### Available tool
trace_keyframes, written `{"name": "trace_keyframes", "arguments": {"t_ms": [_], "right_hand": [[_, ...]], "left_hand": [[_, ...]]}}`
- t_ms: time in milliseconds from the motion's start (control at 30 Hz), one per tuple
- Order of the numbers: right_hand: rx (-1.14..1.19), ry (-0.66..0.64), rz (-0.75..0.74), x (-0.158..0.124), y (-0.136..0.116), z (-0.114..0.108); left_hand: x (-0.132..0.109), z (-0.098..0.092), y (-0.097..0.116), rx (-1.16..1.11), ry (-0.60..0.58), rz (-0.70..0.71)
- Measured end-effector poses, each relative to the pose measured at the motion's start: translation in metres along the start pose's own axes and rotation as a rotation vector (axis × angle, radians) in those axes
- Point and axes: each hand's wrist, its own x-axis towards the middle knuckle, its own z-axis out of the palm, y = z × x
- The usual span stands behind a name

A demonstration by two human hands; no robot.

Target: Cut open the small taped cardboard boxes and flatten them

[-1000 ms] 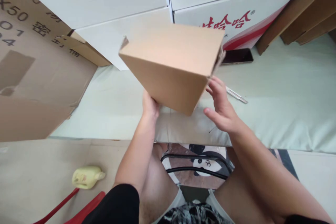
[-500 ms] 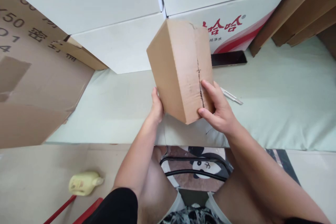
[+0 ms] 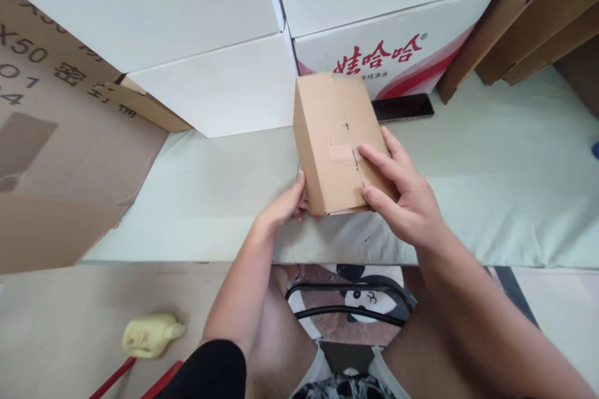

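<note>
A small brown cardboard box (image 3: 330,131) stands on the pale green table (image 3: 491,156) near its front edge, its closed flaps facing up with a seam down the middle. My right hand (image 3: 402,190) lies on top of the box with fingers pressed flat over the flaps. My left hand (image 3: 286,204) grips the lower left corner of the box, fingers curled under its side.
Large white cartons (image 3: 206,31) and one with red lettering (image 3: 388,53) are stacked behind the box. A black phone (image 3: 403,107) lies to its right. Brown cardboard (image 3: 51,137) leans at left, more (image 3: 528,19) at right. On the floor lies a yellow jug (image 3: 148,335).
The box was held tilted in the air and turned; now it rests on the table. My right hand has moved from beside it onto the top flaps.
</note>
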Motion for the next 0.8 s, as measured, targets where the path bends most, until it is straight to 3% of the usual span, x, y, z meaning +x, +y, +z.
{"name": "trace_keyframes", "arguments": {"t_ms": [100, 167, 267, 400, 467, 500, 533, 600, 700, 800], "right_hand": [[-0.014, -0.010, 0.089, 0.004, 0.003, -0.004], [-0.020, -0.025, 0.136, 0.005, 0.005, -0.003], [-0.023, -0.042, 0.153, 0.006, 0.003, 0.002], [-0.081, 0.119, 0.118, 0.003, -0.003, 0.015], [-0.105, 0.164, 0.061, 0.002, -0.007, 0.020], [-0.103, 0.157, 0.029, 0.002, -0.008, 0.022], [-0.092, 0.134, -0.003, 0.002, -0.009, 0.023], [-0.065, 0.068, -0.067, 0.002, -0.011, 0.024], [-0.002, -0.018, -0.146, 0.005, -0.006, 0.019], [-0.026, 0.115, -0.016, 0.013, 0.013, 0.007]], "left_hand": [[-0.005, 0.000, 0.008, 0.234, -0.186, -0.250], [-0.005, -0.001, 0.012, 0.319, -0.139, -0.188], [-0.002, -0.008, 0.018, 0.373, 0.068, 0.004], [-0.007, -0.012, 0.033, 0.341, 0.485, 0.245], [-0.015, -0.008, 0.041, 0.257, 0.694, 0.474], [-0.019, -0.004, 0.045, 0.220, 0.734, 0.617], [-0.023, -0.001, 0.048, 0.208, 0.711, 0.756], [-0.029, 0.006, 0.052, 0.297, 0.492, 0.939], [-0.030, 0.012, 0.053, 0.491, 0.193, 0.949], [-0.026, 0.014, 0.049, 0.514, 0.157, 0.901]]}}
